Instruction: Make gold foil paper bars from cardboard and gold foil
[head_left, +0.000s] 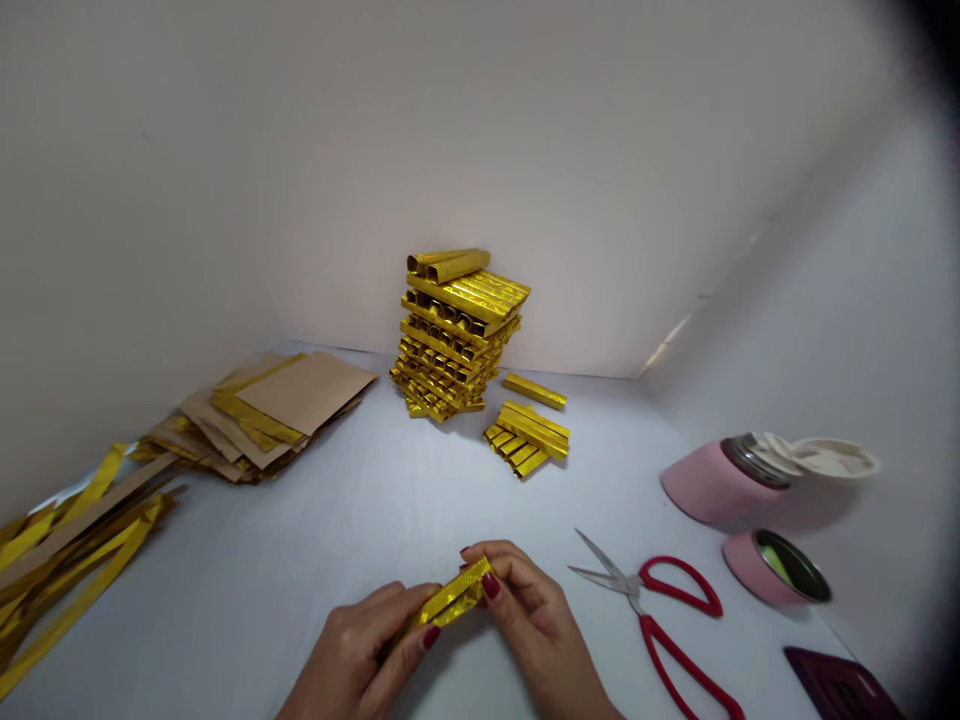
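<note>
Between both hands is a small folded strip of shiny gold foil paper (457, 592), angled up to the right. My left hand (371, 640) pinches its lower left end, thumb along the near side. At the upper right end, my right hand (529, 620) grips it with the thumb on top and fingers behind. The underside of the strip is hidden by the fingers. To the right of my right hand lie red-handled scissors (637, 585), blades spread. Beyond the hands stands a crisscross stack of folded gold bars (457, 330), with a smaller pile of gold bars (529, 440) beside it.
A heap of brown and gold paper sheets (307, 400) lies at the left, with loose gold strips (90, 560) nearer. On the right are a pink flask (720, 480) with a white lid, a pink cup (772, 568) and a dark maroon flat object (840, 680). Walls stand behind.
</note>
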